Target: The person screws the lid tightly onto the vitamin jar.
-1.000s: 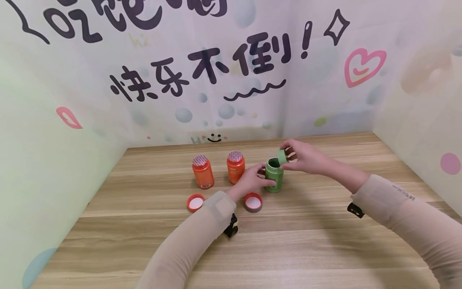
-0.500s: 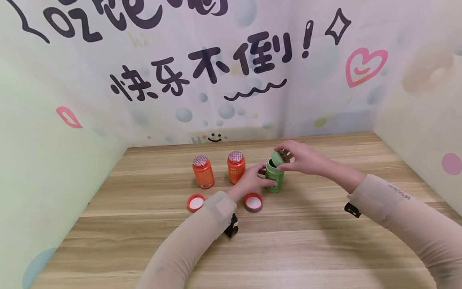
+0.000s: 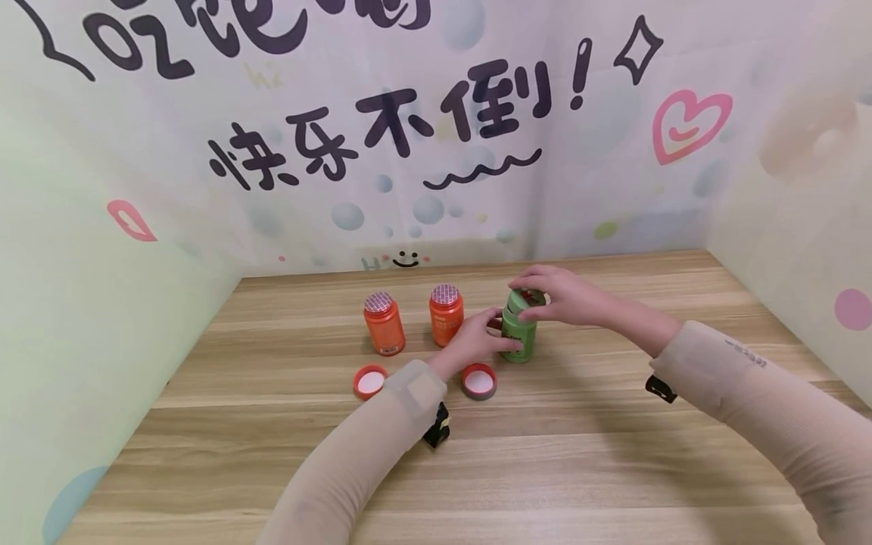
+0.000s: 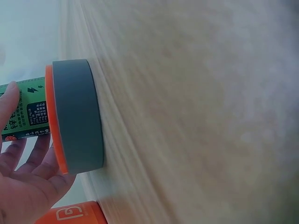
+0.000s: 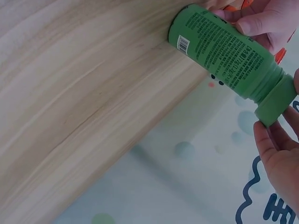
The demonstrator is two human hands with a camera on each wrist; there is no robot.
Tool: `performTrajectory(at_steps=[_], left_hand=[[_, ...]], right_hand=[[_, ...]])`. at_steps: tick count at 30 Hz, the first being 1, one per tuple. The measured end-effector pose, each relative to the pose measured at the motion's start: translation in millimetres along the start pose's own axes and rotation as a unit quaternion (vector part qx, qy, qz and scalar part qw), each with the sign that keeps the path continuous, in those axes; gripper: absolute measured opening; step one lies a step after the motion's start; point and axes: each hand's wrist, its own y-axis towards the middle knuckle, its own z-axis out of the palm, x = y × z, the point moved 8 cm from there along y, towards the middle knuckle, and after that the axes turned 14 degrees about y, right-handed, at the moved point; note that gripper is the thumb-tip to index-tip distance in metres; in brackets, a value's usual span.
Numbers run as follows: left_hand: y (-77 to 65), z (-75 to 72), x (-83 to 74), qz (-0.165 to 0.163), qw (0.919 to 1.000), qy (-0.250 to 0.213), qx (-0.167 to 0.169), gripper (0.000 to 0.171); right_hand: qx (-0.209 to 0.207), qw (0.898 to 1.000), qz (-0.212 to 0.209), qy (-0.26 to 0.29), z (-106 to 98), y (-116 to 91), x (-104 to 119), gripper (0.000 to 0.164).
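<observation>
A green bottle (image 3: 519, 341) stands upright on the table, its printed label plain in the right wrist view. Around its body my left hand (image 3: 474, 337) curls, thumb at the front, fingers behind. My right hand (image 3: 568, 296) pinches a green cap (image 5: 276, 101) by its rim at the bottle's mouth. The cap sits tilted there, with threads of the neck still showing beneath it. Close to my left wrist lies an orange and grey cap (image 3: 479, 381), its white inside facing up; in the left wrist view it hides the bottle's lower end.
Two orange bottles stand left of the green one, with patterned seals on top: a near one (image 3: 446, 318) and a farther one (image 3: 384, 327). An orange cap (image 3: 370, 381) lies beside my left sleeve. A printed cloth (image 3: 572, 212) hangs behind the wooden table (image 3: 545, 469).
My right hand has moved left and brought the green cap from beside the mouth down onto it, turning it from upright to a slight tilt. My left hand keeps holding the bottle.
</observation>
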Motion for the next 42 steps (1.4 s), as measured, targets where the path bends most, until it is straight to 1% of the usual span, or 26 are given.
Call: performTrajectory(at_steps=[2,9,16,24,31,38,42], left_hand=[[0.0,0.0,-0.2,0.001,1.0000,0.001,0.000,0.063],[0.4,-0.4,-0.5,0.009,0.9999,0.003,-0.003,0.062],[2.1,0.8,1.1,0.001,1.0000,0.002,0.002,0.063],[3.7,1.4,2.3,0.000,1.0000,0.006,-0.001,0.063],[2.1,0.7,1.5,0.003,1.0000,0.009,-0.002,0.062],[1.6,0.6,1.1,0.004,0.9999,0.014,-0.002,0.062],[2.0,0.9,1.2,0.006,0.9999,0.015,-0.002,0.062]], right_hand=[[0.010,1.000,0.000,-0.007,0,2,1,0.047],[0.039,0.999,-0.019,-0.024,0,7,8,0.046],[0.060,0.998,-0.009,-0.030,2,8,10,0.045],[0.065,0.997,0.005,-0.029,4,7,10,0.045],[0.069,0.997,0.003,-0.025,8,9,9,0.044],[0.076,0.996,0.002,-0.037,12,9,7,0.044],[0.072,0.997,0.001,-0.037,12,9,7,0.044]])
